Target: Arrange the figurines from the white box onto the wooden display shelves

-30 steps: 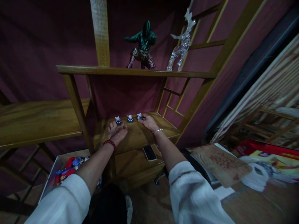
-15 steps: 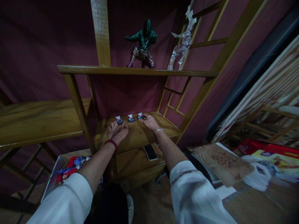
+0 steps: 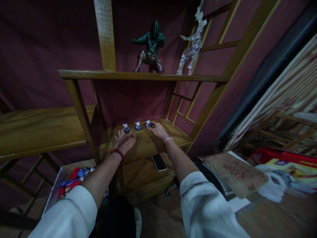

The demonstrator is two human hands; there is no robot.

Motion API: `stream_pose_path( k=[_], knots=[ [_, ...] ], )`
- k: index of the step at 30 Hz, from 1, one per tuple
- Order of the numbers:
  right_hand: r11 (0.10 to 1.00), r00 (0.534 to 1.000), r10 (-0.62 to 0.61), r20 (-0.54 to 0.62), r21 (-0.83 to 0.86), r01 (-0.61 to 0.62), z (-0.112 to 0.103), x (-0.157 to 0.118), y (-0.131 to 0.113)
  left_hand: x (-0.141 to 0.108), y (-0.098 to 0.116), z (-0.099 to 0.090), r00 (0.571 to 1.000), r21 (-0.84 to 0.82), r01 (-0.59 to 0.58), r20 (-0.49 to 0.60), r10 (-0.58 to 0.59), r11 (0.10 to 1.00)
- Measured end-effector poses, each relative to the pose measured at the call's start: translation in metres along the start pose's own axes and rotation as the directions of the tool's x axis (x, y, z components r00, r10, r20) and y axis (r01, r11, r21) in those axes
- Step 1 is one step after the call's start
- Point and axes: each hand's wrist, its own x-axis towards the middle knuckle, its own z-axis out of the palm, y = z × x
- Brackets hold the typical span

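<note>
The left hand (image 3: 125, 141) had curled fingers against the near side of the left figurine (image 3: 126, 128). The right hand (image 3: 159, 130) had fingertips at the right edge of the right figurine (image 3: 148, 123) (clamping could not be determined for either hand). Between both sets of fingers, the middle figurine (image 3: 138, 126) stood on the wooden shelf (image 3: 145, 141).

Three figurines (image 3: 138, 126) too small for detail
</note>
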Motion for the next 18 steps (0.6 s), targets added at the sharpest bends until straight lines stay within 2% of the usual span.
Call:
stream_pose_path(
  k=[18],
  knots=[
    [0.999,0.999,0.044,-0.011,-0.023,-0.044,-0.0055,-0.0039,-0.0089,0.0019,-0.0016,0.0028,1.0,-0.018,0.01,-0.01,-0.01,1.0]
  ],
)
